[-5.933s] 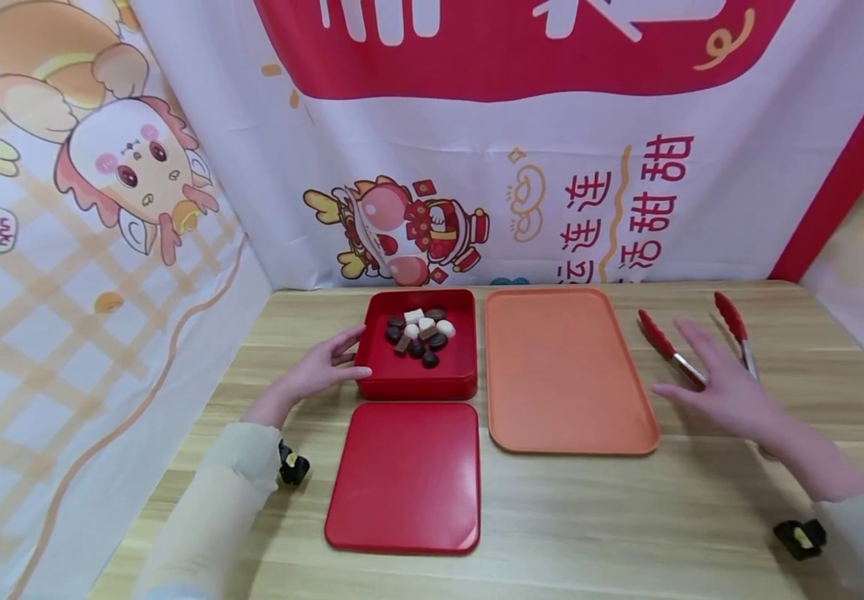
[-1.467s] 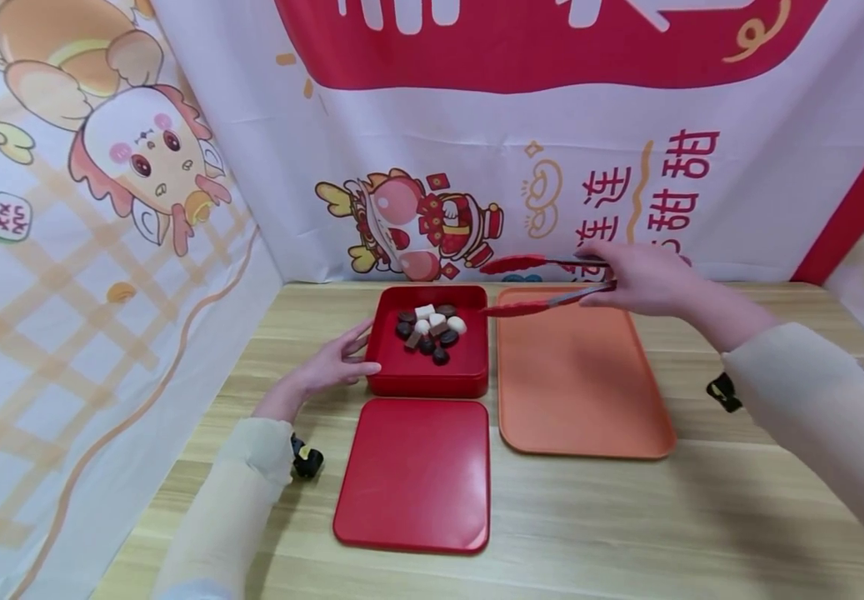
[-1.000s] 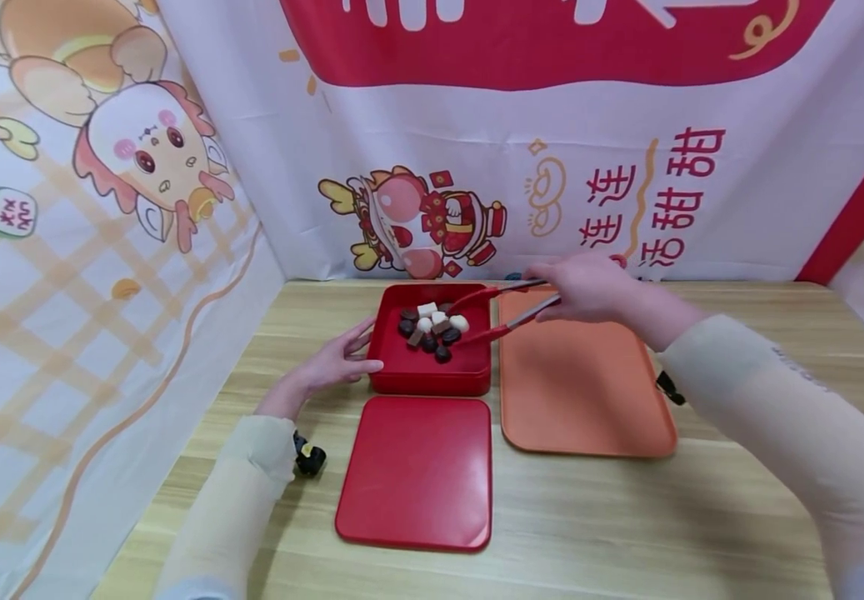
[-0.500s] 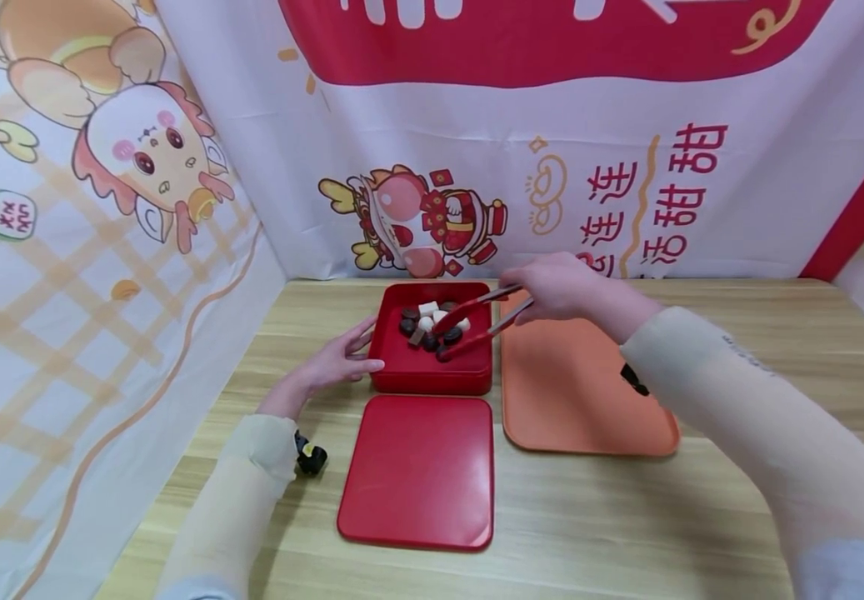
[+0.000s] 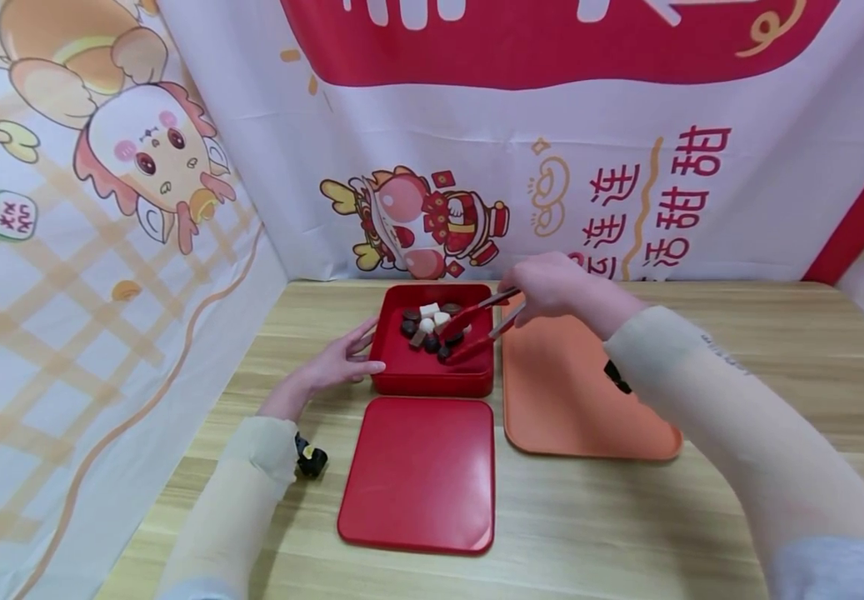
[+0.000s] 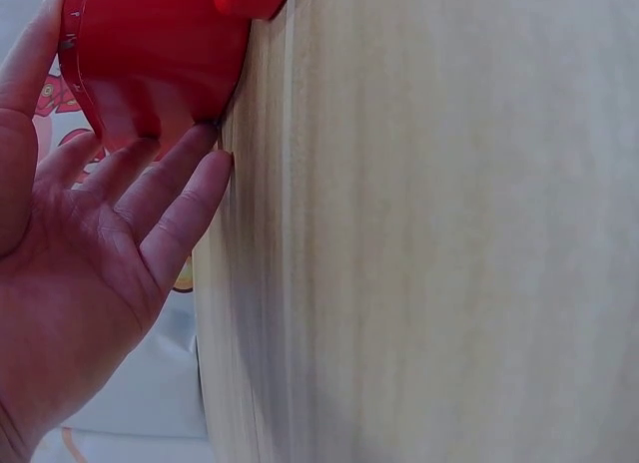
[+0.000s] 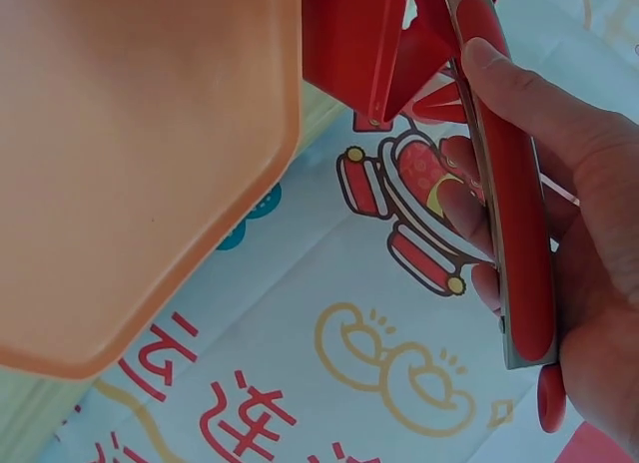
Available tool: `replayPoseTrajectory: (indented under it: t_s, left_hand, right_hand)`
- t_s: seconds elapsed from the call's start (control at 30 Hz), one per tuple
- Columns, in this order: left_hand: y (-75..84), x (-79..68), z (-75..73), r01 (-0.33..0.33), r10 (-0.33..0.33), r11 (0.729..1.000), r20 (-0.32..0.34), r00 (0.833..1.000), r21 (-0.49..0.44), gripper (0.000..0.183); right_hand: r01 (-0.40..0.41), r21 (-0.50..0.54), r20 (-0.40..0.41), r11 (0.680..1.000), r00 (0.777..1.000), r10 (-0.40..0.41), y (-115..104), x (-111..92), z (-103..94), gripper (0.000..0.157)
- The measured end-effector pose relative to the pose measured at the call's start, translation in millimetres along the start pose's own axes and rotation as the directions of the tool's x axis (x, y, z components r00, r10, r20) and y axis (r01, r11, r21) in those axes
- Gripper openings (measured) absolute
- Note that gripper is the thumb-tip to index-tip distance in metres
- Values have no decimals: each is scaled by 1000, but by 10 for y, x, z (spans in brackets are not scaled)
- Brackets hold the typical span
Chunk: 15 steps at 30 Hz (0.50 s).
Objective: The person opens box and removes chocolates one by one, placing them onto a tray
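Note:
My right hand (image 5: pixel 547 287) grips a pair of red-tipped metal tongs (image 7: pixel 514 214), fingers and thumb wrapped round the handles. The tips of the tongs reach down into a square red box (image 5: pixel 394 377), among dark, brown and white chocolates (image 5: pixel 428 311) lying there in a loose cluster. One tip is beside a dark chocolate (image 5: pixel 444 352) at the near side of the cluster. At the box's left side is my left hand (image 5: pixel 334 364), thumb at the near corner. In the left wrist view its fingers (image 6: pixel 170 189) are extended, tips against the outer wall.
A flat red lid (image 5: pixel 417 475) lies on the wooden table (image 5: pixel 589 525) just in front of the box. To the right, close beside the box, is an orange tray (image 5: pixel 589 400), partly under my right arm. A printed cloth (image 5: pixel 536 117) hangs behind the table.
My right hand has picked up the tongs from the table at right and carried them left over the tray, lowering their tips into the box. My left hand stays at the box.

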<state>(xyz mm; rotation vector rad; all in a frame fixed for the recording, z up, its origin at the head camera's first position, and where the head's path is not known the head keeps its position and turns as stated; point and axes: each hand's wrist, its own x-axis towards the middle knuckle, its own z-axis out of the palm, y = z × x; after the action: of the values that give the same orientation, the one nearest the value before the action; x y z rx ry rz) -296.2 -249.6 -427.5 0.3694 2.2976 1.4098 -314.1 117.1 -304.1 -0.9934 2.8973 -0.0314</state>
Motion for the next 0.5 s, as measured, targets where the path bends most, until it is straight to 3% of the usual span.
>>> replayPoseTrajectory:
  t_s: [0.5]
  left_hand:
    - [6,-15,4,0,0,1000,-1,1000,3,82]
  right_hand:
    - [20,-3,16,1000,1000,-20,-29,57,122,38]
